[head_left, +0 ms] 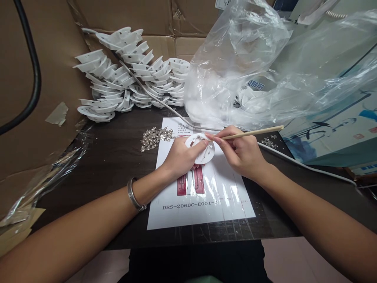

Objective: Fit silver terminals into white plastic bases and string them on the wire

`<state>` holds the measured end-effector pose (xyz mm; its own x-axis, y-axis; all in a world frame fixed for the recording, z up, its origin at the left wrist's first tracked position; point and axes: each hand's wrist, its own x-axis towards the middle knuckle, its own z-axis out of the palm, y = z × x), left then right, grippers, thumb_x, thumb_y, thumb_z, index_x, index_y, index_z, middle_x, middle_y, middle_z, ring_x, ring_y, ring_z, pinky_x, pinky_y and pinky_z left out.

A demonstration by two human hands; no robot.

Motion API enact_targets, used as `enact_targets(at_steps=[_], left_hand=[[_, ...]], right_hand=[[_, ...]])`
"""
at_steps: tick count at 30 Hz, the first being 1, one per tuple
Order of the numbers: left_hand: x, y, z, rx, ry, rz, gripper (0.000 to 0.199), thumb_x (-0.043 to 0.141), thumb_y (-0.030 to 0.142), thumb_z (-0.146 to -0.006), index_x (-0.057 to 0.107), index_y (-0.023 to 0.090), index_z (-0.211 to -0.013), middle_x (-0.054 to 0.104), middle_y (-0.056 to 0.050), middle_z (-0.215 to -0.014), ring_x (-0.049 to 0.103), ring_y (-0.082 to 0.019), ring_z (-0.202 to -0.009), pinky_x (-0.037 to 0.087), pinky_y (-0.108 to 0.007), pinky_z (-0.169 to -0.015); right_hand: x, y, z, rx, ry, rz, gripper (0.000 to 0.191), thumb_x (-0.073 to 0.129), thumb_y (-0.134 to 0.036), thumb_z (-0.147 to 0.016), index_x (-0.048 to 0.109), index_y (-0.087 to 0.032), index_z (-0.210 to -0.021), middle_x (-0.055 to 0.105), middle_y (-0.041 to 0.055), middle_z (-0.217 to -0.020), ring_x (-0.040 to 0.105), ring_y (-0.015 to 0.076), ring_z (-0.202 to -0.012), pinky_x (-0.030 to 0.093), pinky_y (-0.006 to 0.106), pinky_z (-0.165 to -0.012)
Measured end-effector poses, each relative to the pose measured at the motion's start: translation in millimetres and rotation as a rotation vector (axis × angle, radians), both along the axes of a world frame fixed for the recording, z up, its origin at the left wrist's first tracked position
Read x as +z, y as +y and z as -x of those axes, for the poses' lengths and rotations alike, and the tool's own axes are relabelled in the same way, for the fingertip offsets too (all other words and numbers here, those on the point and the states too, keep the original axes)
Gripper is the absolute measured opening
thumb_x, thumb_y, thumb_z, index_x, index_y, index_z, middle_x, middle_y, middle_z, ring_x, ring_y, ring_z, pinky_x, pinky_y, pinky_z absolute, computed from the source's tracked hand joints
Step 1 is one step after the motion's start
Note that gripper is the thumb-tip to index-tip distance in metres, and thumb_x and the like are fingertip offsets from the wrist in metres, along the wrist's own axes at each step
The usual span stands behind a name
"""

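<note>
My left hand (180,156) is closed on a round white plastic disc (204,157) with slots cut in it, the thumb lying across its face. In my right hand (243,153) a thin wooden stick (259,131), like a chopstick, is gripped like a pen. Its near end meets the disc beside my left thumb; the far end points up to the right. Fingers hide part of the disc. Below both hands lies a printed sheet (165,216) with a red picture. Just left of the disc is a pile of small metal pieces (151,139).
Stacks of white plastic discs (118,78) lean against the cardboard wall (147,15) at the back. A clear plastic bag (235,59) stands behind my hands. A grey cable (309,167) crosses the dark table (118,157). More small metal pieces (269,142) lie at the right.
</note>
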<state>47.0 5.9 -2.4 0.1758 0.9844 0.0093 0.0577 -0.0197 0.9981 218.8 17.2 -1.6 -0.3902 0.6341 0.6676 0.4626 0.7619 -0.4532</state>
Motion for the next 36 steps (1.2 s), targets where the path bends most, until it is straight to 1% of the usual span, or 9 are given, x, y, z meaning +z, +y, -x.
enact_targets(at_steps=[5,7,10,12,15,20,23,27,36], left_hand=[[-0.9,1,-1,0.029,0.013,0.027,0.024,0.063,0.032,-0.079,0.056,0.015,-0.065,0.05,0.002,-0.056,0.045,-0.008,-0.048,0.036,-0.023,-0.045],[-0.5,1,-2,0.038,0.019,0.033,0.024,0.064,0.032,-0.079,0.055,0.015,-0.065,0.049,0.003,-0.055,0.044,-0.007,-0.047,0.035,-0.022,-0.043],[0.5,1,-1,0.03,0.014,0.059,0.025,0.064,0.034,-0.08,0.054,0.015,-0.064,0.048,0.003,-0.054,0.045,-0.007,-0.046,0.035,-0.022,-0.04],[1.0,1,0,-0.004,0.008,0.084,0.025,0.061,0.035,-0.082,0.055,0.016,-0.065,0.049,0.002,-0.052,0.046,-0.008,-0.044,0.035,-0.022,-0.039],[1.3,1,1,-0.054,0.0,0.082,0.027,0.055,0.033,-0.085,0.054,0.017,-0.064,0.051,0.001,-0.05,0.047,-0.009,-0.043,0.036,-0.022,-0.04],[1.8,1,2,-0.041,-0.017,0.042,0.026,0.053,0.027,-0.084,0.051,0.017,-0.061,0.051,0.001,-0.052,0.047,-0.008,-0.046,0.038,-0.021,-0.044],[2.8,0,1,-0.039,-0.001,0.067,0.027,0.052,0.03,-0.085,0.052,0.017,-0.062,0.052,0.001,-0.05,0.047,-0.008,-0.043,0.037,-0.022,-0.042],[4.4,-1,0,-0.023,0.023,0.084,0.027,0.053,0.032,-0.085,0.052,0.017,-0.062,0.051,0.001,-0.049,0.047,-0.009,-0.041,0.036,-0.022,-0.04],[2.6,0,1,-0.004,0.037,0.036,0.028,0.055,0.033,-0.083,0.05,0.017,-0.06,0.05,0.001,-0.053,0.046,-0.009,-0.045,0.036,-0.023,-0.044]], right_hand=[[-6.5,2,-1,-0.003,-0.029,-0.025,0.011,0.053,-0.019,-0.092,0.064,-0.016,-0.093,0.067,0.0018,-0.075,0.054,0.0093,-0.054,0.04,0.024,-0.05],[-7.4,2,-1,-0.012,-0.043,-0.032,0.012,0.052,-0.02,-0.092,0.063,-0.016,-0.092,0.067,0.0017,-0.075,0.053,0.009,-0.053,0.039,0.024,-0.049],[-5.1,1,0,-0.052,-0.052,-0.006,0.015,0.051,-0.022,-0.093,0.064,-0.015,-0.091,0.067,0.0009,-0.073,0.05,0.0078,-0.048,0.037,0.024,-0.047],[-1.9,0,1,-0.075,-0.04,0.017,0.017,0.051,-0.022,-0.093,0.066,-0.014,-0.091,0.068,0.0012,-0.076,0.051,0.0068,-0.048,0.038,0.023,-0.048],[2.5,-2,2,-0.084,-0.014,0.033,0.019,0.052,-0.021,-0.093,0.069,-0.014,-0.092,0.069,0.0013,-0.081,0.05,0.0048,-0.047,0.037,0.022,-0.046],[3.3,-3,2,-0.063,-0.003,0.018,0.017,0.054,-0.018,-0.092,0.07,-0.014,-0.096,0.069,0.0002,-0.08,0.048,0.0039,-0.045,0.036,0.021,-0.044],[1.9,-3,1,-0.051,0.002,0.017,0.018,0.054,-0.016,-0.092,0.07,-0.015,-0.099,0.069,0.0003,-0.082,0.048,0.0038,-0.046,0.036,0.021,-0.045],[1.5,-4,1,-0.05,0.016,0.022,0.016,0.054,-0.016,-0.092,0.069,-0.014,-0.099,0.069,0.0001,-0.081,0.047,0.0035,-0.045,0.036,0.021,-0.045],[2.6,-3,1,-0.052,-0.001,0.025,0.016,0.053,-0.016,-0.092,0.068,-0.018,-0.097,0.07,-0.0005,-0.081,0.047,0.0049,-0.045,0.036,0.022,-0.044]])
